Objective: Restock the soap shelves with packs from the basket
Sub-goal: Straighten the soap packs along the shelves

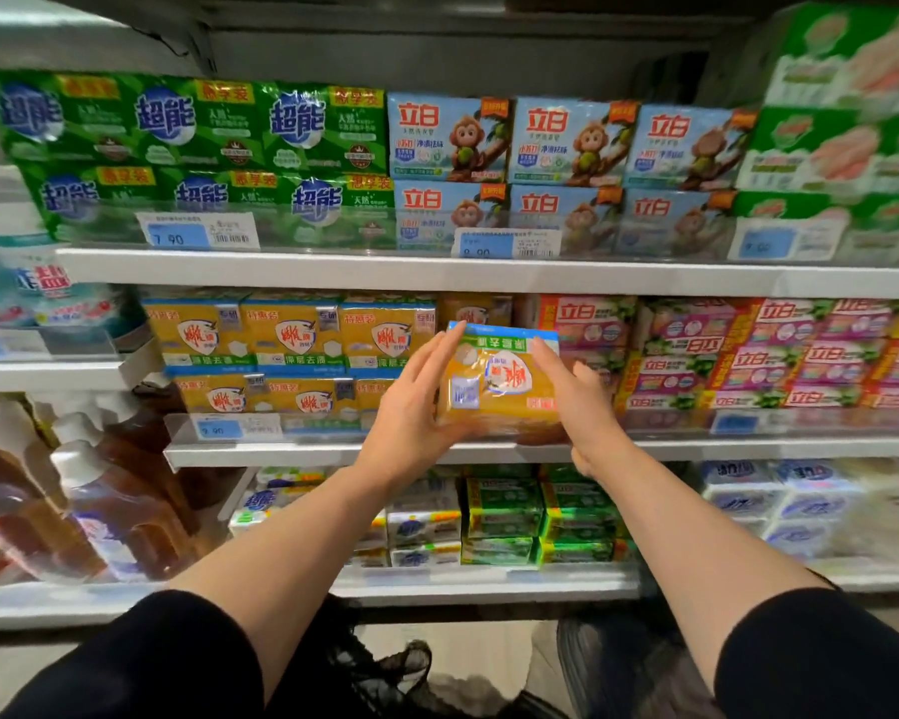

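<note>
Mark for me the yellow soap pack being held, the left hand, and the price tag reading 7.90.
yellow soap pack [494,386]: head view, middle of its front face.
left hand [411,407]: head view, back of the hand.
price tag [198,232]: head view, centre of the label on the top shelf edge.

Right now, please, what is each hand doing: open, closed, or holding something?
Left hand: holding the yellow soap pack by its left side.
Right hand: holding the same pack by its right side.
</note>
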